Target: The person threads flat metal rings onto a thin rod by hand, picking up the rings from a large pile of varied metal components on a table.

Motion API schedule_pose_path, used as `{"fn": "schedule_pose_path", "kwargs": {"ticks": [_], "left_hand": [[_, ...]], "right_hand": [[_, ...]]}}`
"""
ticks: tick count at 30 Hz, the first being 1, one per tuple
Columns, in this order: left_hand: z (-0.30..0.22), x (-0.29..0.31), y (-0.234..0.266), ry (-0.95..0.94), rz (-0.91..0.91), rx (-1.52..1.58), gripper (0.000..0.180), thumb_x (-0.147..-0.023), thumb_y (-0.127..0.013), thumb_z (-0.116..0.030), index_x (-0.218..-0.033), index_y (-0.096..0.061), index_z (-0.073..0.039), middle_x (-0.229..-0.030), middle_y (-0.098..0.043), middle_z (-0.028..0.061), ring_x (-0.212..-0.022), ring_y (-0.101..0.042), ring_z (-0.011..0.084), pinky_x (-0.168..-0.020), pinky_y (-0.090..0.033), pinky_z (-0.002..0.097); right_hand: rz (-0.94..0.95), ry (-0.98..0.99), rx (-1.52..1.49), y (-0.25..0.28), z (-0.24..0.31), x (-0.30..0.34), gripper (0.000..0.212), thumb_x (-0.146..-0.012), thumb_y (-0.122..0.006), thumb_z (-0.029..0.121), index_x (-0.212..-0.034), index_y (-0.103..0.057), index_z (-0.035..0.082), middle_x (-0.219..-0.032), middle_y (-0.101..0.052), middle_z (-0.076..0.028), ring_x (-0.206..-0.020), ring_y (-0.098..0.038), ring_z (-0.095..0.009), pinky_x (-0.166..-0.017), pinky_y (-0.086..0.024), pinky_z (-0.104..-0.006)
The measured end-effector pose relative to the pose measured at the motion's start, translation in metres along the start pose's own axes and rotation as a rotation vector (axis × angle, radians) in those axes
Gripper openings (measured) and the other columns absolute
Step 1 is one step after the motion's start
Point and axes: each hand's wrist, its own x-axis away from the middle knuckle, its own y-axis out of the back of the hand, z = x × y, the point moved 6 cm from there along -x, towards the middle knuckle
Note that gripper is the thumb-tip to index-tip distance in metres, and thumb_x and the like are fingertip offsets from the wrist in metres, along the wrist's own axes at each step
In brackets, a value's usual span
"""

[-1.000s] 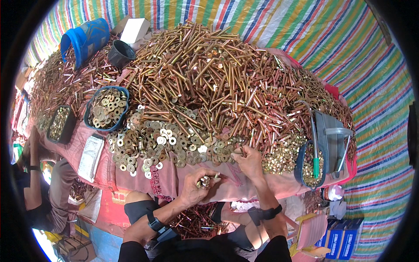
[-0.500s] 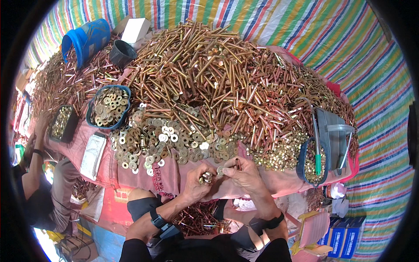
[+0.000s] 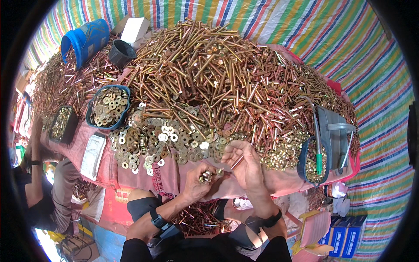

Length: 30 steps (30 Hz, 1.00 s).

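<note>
My left hand (image 3: pixel 195 180) is closed around several small shiny metal pieces (image 3: pixel 207 176) that look like nuts. Another small gold-coloured piece (image 3: pixel 220 172) shows at its fingertips; I cannot make out its exact kind. Just to the right, my right hand (image 3: pixel 249 170) is raised with its palm turned inward, a copper-coloured bolt (image 3: pixel 238 162) lying across its curled fingers. Both hands are over the near edge of the pink cloth (image 3: pixel 231 183). Beyond them lie loose flat washers (image 3: pixel 185 153), and behind these rises a large heap of long copper-coloured bolts (image 3: pixel 205 70).
Gold nuts (image 3: pixel 281 153) lie loose at right beside a blue tub of nuts (image 3: pixel 314 168) and a grey scoop-like container (image 3: pixel 330 120). At left are a blue basin of washers (image 3: pixel 109 107), a black tray (image 3: pixel 63 124), a white block (image 3: pixel 93 156) and another person's arm (image 3: pixel 36 161).
My right hand has drawn away from the left, upward and slightly right, its fingers lifting. The washer between the fingertips no longer shows clearly. My left hand has hardly moved.
</note>
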Motion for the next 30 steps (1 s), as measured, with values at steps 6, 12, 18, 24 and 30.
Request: {"fn": "schedule_pose_path", "kwargs": {"ticks": [6,12,18,24,30], "left_hand": [[-0.005,-0.001,-0.001,-0.034,-0.017,-0.025,0.020,-0.085,-0.082,-0.003,-0.095,-0.066,-0.004,-0.085,-0.067,0.0010,-0.076,-0.056,0.0058,-0.065,-0.047,0.0269],[-0.011,-0.002,0.002,-0.078,0.014,0.011,0.020,-0.085,-0.083,-0.003,-0.094,-0.065,-0.004,-0.086,-0.067,0.0026,-0.076,-0.058,0.0076,-0.065,-0.048,0.0284],[-0.015,-0.003,0.000,-0.082,0.005,-0.054,0.022,-0.085,-0.084,-0.003,-0.094,-0.064,-0.004,-0.090,-0.071,0.0059,-0.078,-0.063,0.0105,-0.068,-0.050,0.0290],[-0.015,-0.002,0.000,-0.086,0.007,-0.036,0.022,-0.085,-0.084,-0.003,-0.095,-0.064,-0.004,-0.091,-0.072,0.0069,-0.080,-0.065,0.0112,-0.068,-0.051,0.0294],[-0.015,0.000,0.004,-0.075,0.061,-0.009,0.023,-0.084,-0.084,-0.002,-0.095,-0.064,-0.003,-0.095,-0.071,0.0083,-0.082,-0.065,0.0128,-0.070,-0.052,0.0305]], "right_hand": [[0.041,-0.049,-0.039,-0.015,-0.022,-0.001,0.052,-0.114,-0.042,0.046,-0.132,-0.054,-0.001,-0.120,-0.067,-0.016,-0.107,-0.069,-0.027,-0.098,-0.057,-0.0446],[0.081,0.020,0.484,-0.024,-0.019,0.008,0.055,-0.114,-0.042,0.045,-0.137,-0.051,-0.004,-0.120,-0.066,-0.015,-0.108,-0.068,-0.023,-0.099,-0.056,-0.0403],[0.049,0.047,0.258,-0.017,-0.010,0.003,0.055,-0.114,-0.042,0.046,-0.137,-0.052,-0.003,-0.120,-0.066,-0.015,-0.108,-0.069,-0.024,-0.098,-0.057,-0.0408],[0.049,-0.023,0.214,-0.022,-0.015,0.007,0.056,-0.113,-0.044,0.047,-0.138,-0.052,-0.002,-0.121,-0.065,-0.014,-0.110,-0.068,-0.023,-0.098,-0.056,-0.0407],[0.223,0.309,1.061,-0.040,0.010,0.012,0.046,-0.112,-0.052,0.040,-0.130,-0.063,-0.001,-0.120,-0.064,-0.014,-0.106,-0.066,-0.026,-0.094,-0.053,-0.0367]]}}
